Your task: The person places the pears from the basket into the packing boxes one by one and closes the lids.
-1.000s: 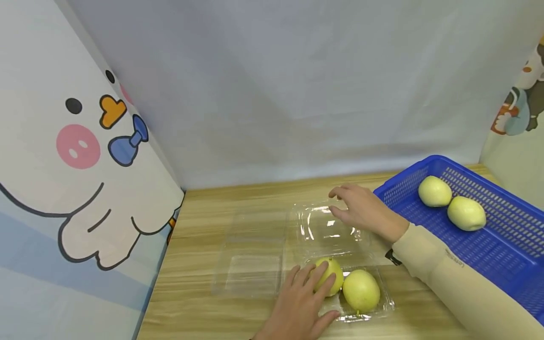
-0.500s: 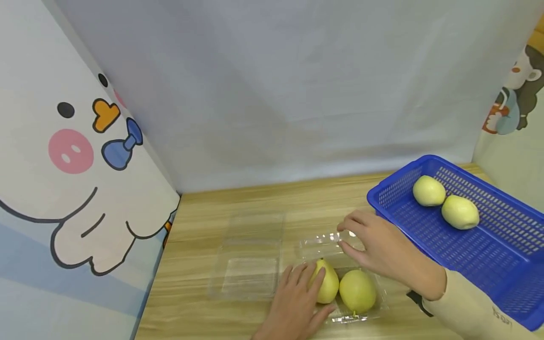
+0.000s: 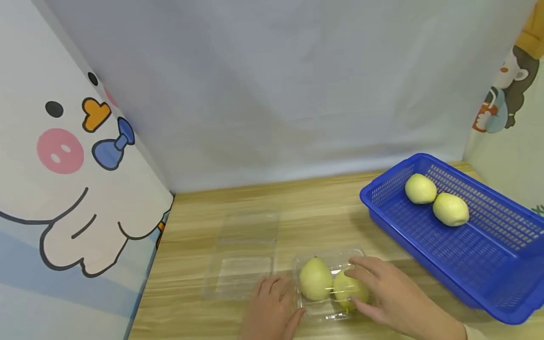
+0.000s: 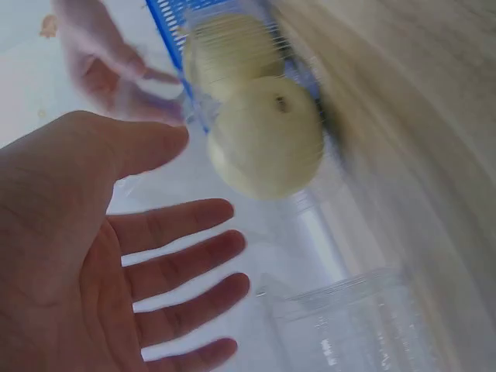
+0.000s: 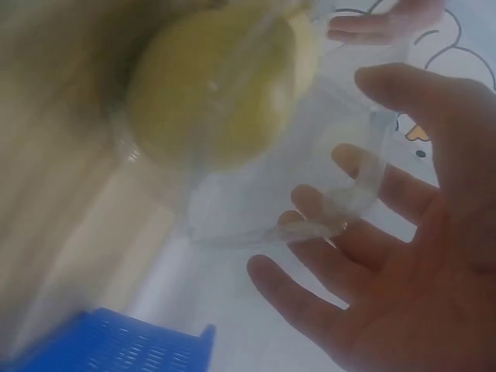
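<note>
The right hand (image 3: 393,300) lies with spread fingers on the lid of the clear box (image 3: 329,283), pressing over the right pear (image 3: 348,290); the left hand (image 3: 269,311), fingers straight and loose, rests on the table (image 3: 314,212) just beside the box's left edge, gripping nothing. The box holds two pears (the left pear (image 3: 314,282) shows through the lid) and sits between both hands, with an empty clear tray (image 3: 242,264) to its left and a blue basket (image 3: 467,255) holding two more pears to its right.
</note>
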A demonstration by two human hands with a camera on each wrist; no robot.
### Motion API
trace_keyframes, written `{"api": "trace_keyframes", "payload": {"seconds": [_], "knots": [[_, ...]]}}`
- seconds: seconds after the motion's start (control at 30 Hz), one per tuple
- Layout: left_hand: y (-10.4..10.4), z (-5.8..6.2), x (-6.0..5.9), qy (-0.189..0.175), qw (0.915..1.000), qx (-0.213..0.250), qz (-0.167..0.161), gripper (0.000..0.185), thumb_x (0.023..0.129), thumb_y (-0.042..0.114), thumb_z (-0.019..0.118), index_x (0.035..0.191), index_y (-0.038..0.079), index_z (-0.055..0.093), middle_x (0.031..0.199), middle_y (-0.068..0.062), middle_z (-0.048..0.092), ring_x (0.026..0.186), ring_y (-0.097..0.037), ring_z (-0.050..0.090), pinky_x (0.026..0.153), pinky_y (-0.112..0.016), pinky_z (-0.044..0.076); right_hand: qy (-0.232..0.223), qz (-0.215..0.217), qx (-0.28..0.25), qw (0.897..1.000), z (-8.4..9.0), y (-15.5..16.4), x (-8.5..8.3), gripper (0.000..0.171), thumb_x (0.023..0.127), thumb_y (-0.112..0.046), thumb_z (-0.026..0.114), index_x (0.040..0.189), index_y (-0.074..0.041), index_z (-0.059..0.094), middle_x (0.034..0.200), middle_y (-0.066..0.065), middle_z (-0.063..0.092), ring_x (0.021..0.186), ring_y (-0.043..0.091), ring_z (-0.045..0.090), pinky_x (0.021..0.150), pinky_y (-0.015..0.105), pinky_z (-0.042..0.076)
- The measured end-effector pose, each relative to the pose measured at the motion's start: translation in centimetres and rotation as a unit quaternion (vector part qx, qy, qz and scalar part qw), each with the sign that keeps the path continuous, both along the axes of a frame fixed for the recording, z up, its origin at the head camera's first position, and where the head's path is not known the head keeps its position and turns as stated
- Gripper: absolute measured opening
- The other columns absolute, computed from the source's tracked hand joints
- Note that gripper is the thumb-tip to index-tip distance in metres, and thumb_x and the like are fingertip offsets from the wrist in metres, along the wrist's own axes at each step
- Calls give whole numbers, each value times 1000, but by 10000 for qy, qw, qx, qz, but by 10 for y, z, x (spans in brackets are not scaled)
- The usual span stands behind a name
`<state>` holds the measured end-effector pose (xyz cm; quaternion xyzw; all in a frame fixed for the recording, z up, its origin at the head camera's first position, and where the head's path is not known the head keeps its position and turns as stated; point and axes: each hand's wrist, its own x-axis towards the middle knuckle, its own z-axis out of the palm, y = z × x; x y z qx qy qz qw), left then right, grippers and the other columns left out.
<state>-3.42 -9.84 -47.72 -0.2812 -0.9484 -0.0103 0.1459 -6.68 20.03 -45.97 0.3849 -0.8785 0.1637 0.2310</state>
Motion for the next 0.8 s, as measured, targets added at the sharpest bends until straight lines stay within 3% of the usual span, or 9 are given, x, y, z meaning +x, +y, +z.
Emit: {"api": "trace_keyframes", "payload": {"seconds": [0.07,0.13,0.2,0.3,0.33,0.4,0.5,0.57,0.8], "knots": [[-1,2,2,142,9996,177,147,44,89,50,80,115,15,76,120,0,76,111,-21,71,100,-46,62,-84,-19,63,9999,-7,2,5,43,96,-54,74,120,-18,74,131,9,71,113,27,72,90,48,64],[1,3,3,164,9996,230,52,54,84,48,85,125,16,72,124,-2,75,112,-21,71,99,-44,62,-131,-35,122,9998,-14,2,10,51,80,-49,90,119,-20,75,134,9,70,117,28,70,91,49,63],[4,1,3,121,9994,144,-293,68,81,51,87,136,18,66,131,-4,71,116,-21,71,98,-42,63,-94,-55,178,9998,-22,2,13,62,66,-44,97,119,-21,75,137,10,70,119,30,70,92,51,63],[9,-7,3,83,9959,106,-896,76,78,54,88,143,25,61,140,-6,66,120,-22,69,96,-39,64,122,-39,152,9998,-35,3,17,71,58,-42,100,120,-20,74,139,13,68,122,36,67,93,53,60],[10,-11,2,145,9946,115,-1019,76,77,55,89,142,27,62,141,-6,65,120,-22,68,95,-38,64,214,-7,96,9997,-39,3,17,70,59,-42,99,121,-20,74,140,14,68,122,37,67,95,52,58],[11,-17,1,262,9930,355,-1097,69,76,51,91,136,28,66,139,-5,67,119,-22,69,94,-37,64,340,45,-91,9994,-47,3,16,57,76,-46,91,123,-19,73,141,15,67,123,38,65,111,41,52],[9,-23,-3,415,9907,624,-1133,59,74,46,94,124,25,70,136,-3,69,117,-19,69,96,-34,63,545,80,-468,9974,-58,5,16,36,102,-47,65,119,-17,73,136,17,67,119,37,65,128,25,32],[6,-26,-4,431,9892,718,-1206,55,73,45,94,117,22,71,135,-3,70,116,-18,69,97,-33,62,628,73,-669,9958,-62,6,18,42,111,-46,44,111,-15,72,130,16,68,115,35,65,130,18,21],[-2,-33,-4,356,9821,1104,-1485,45,70,32,97,105,19,71,137,-4,69,119,-17,70,98,-31,61,614,195,-875,9941,-63,15,24,44,112,-42,41,90,-16,68,118,11,69,105,29,70,113,15,46]]}}
